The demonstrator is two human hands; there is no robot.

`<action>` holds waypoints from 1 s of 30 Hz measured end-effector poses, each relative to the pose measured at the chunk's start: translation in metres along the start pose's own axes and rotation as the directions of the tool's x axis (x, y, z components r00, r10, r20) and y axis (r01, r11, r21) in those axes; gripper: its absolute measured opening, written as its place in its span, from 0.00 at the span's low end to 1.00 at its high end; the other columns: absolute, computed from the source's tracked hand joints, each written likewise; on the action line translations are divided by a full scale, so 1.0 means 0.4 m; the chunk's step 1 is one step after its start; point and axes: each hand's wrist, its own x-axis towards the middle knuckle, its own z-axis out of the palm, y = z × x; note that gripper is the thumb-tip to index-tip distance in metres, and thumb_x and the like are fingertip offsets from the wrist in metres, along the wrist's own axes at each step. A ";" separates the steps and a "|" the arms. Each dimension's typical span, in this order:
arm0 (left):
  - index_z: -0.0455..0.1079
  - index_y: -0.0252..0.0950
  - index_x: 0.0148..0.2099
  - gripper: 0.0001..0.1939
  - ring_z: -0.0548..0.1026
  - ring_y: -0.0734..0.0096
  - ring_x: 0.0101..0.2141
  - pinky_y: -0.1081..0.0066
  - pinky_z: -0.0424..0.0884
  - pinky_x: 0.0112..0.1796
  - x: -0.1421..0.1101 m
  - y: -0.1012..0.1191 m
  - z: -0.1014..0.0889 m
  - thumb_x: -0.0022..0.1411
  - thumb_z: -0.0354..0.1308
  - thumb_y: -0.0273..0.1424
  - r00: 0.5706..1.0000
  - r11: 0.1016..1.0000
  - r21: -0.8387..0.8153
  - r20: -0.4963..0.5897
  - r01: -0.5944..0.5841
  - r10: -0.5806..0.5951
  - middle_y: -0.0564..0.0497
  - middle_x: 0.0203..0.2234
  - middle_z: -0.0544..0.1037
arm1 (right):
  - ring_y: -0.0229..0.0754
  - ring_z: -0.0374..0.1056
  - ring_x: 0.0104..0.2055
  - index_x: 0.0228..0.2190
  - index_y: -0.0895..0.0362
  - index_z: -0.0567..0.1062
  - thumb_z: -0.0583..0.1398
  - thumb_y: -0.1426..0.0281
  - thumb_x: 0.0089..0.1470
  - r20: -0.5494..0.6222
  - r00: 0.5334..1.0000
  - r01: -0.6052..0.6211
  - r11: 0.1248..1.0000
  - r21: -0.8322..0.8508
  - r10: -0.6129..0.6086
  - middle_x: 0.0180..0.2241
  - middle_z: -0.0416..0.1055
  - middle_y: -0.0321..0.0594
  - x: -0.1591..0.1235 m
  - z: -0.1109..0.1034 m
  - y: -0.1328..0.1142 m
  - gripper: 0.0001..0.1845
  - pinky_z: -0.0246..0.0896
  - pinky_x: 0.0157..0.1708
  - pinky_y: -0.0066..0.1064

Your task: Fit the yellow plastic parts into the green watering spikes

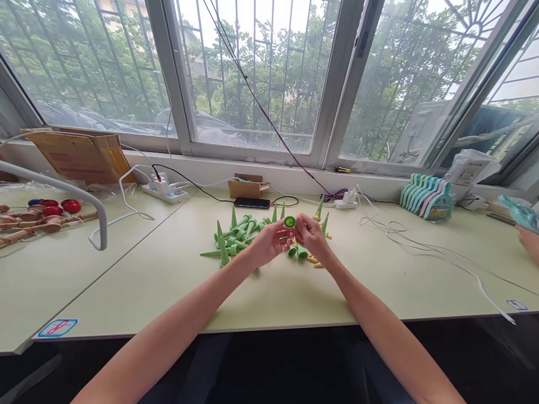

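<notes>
Above the middle of the table, my left hand grips a green plastic spike, its round open end facing me. My right hand is closed in a pinch right at that end's rim; whatever is between its fingertips is too small and hidden to name. Beyond and left of my hands lies a heap of green cone-shaped plastic spikes, some standing point up. More green spikes lie under my right hand, open ends toward me. Small yellow plastic parts are scattered beside them.
A phone and small cardboard box sit behind the heap. Power strips, white cables, wooden toys with red balls and pastel hangers surround the work. At far right, another person's hand shows.
</notes>
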 end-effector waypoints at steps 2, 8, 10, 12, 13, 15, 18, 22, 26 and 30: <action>0.69 0.32 0.33 0.12 0.71 0.76 0.23 0.74 0.69 0.25 0.000 0.001 0.002 0.60 0.60 0.37 0.999 0.997 -0.073 -0.018 0.027 -0.028 0.46 0.27 0.75 | 0.30 0.44 0.16 0.24 0.53 0.55 0.56 0.48 0.58 0.018 1.000 0.004 1.000 0.001 -0.005 0.18 0.47 0.26 0.000 0.000 -0.001 0.26 0.41 0.14 0.25; 0.70 0.32 0.36 0.07 0.71 0.77 0.24 0.76 0.69 0.25 -0.001 0.010 0.003 0.59 0.62 0.31 1.000 0.988 -0.153 -0.013 0.021 -0.024 0.49 0.26 0.75 | 0.30 0.42 0.16 0.25 0.52 0.56 0.56 0.45 0.56 0.045 0.999 -0.011 1.000 -0.012 0.012 0.18 0.45 0.25 -0.003 -0.002 -0.016 0.26 0.40 0.15 0.26; 0.71 0.31 0.36 0.07 0.71 0.78 0.24 0.77 0.69 0.26 0.001 0.011 -0.001 0.58 0.63 0.30 1.000 0.990 -0.140 0.012 0.011 -0.010 0.49 0.26 0.75 | 0.30 0.42 0.16 0.25 0.52 0.57 0.56 0.45 0.57 0.055 0.998 -0.011 1.000 -0.024 0.012 0.17 0.45 0.25 -0.003 -0.005 -0.018 0.26 0.40 0.15 0.25; 0.72 0.31 0.36 0.08 0.72 0.78 0.25 0.77 0.69 0.26 0.005 0.009 -0.007 0.58 0.64 0.31 0.999 0.994 -0.114 0.049 -0.002 0.008 0.50 0.27 0.75 | 0.30 0.42 0.16 0.26 0.52 0.57 0.56 0.46 0.57 0.062 0.998 -0.010 1.000 -0.028 0.012 0.17 0.44 0.25 -0.003 -0.009 -0.018 0.25 0.40 0.15 0.25; 0.72 0.31 0.36 0.08 0.71 0.79 0.25 0.78 0.69 0.26 0.007 0.007 -0.011 0.58 0.64 0.31 0.997 0.995 -0.099 0.071 -0.010 0.017 0.50 0.27 0.74 | 0.30 0.42 0.16 0.26 0.52 0.57 0.56 0.46 0.57 0.065 0.998 -0.013 1.000 -0.024 0.015 0.17 0.44 0.25 -0.003 -0.011 -0.018 0.25 0.39 0.15 0.25; 0.72 0.30 0.37 0.10 0.71 0.79 0.25 0.78 0.68 0.25 0.009 0.004 -0.018 0.56 0.66 0.32 0.993 0.997 -0.073 0.115 -0.027 0.035 0.51 0.27 0.74 | 0.30 0.41 0.16 0.25 0.52 0.57 0.56 0.46 0.57 0.068 0.997 -0.024 1.000 -0.007 0.024 0.17 0.43 0.25 -0.002 -0.013 -0.017 0.25 0.38 0.15 0.25; 0.72 0.30 0.36 0.11 0.70 0.80 0.25 0.78 0.67 0.25 0.009 0.002 -0.023 0.55 0.67 0.32 0.986 0.998 -0.040 0.160 -0.048 0.054 0.52 0.26 0.71 | 0.30 0.41 0.16 0.25 0.52 0.55 0.57 0.46 0.57 0.073 0.997 -0.041 0.999 0.009 0.040 0.18 0.42 0.25 -0.002 -0.013 -0.019 0.26 0.38 0.14 0.25; 0.69 0.30 0.34 0.13 0.68 0.81 0.23 0.78 0.64 0.23 0.004 0.004 -0.024 0.56 0.67 0.35 0.975 0.993 0.045 0.203 -0.106 0.094 0.53 0.25 0.69 | 0.29 0.42 0.15 0.24 0.52 0.54 0.58 0.47 0.57 0.078 0.996 -0.054 0.998 0.016 0.053 0.18 0.43 0.25 -0.002 -0.012 -0.025 0.26 0.38 0.13 0.25; 0.67 0.32 0.33 0.15 0.66 0.81 0.21 0.77 0.63 0.23 -0.002 0.007 -0.019 0.54 0.68 0.36 0.971 0.977 0.128 0.191 -0.171 0.145 0.56 0.22 0.66 | 0.29 0.41 0.15 0.23 0.53 0.55 0.58 0.49 0.57 0.071 0.995 -0.067 0.998 0.000 0.067 0.18 0.43 0.25 -0.004 -0.011 -0.028 0.26 0.39 0.13 0.26; 0.68 0.32 0.33 0.17 0.66 0.81 0.22 0.76 0.62 0.23 -0.013 0.011 -0.008 0.52 0.69 0.38 0.967 0.939 0.251 0.155 -0.235 0.200 0.53 0.25 0.69 | 0.30 0.43 0.15 0.23 0.53 0.56 0.57 0.49 0.57 0.064 0.995 -0.076 0.996 -0.049 0.079 0.18 0.43 0.26 -0.006 -0.011 -0.027 0.25 0.41 0.14 0.26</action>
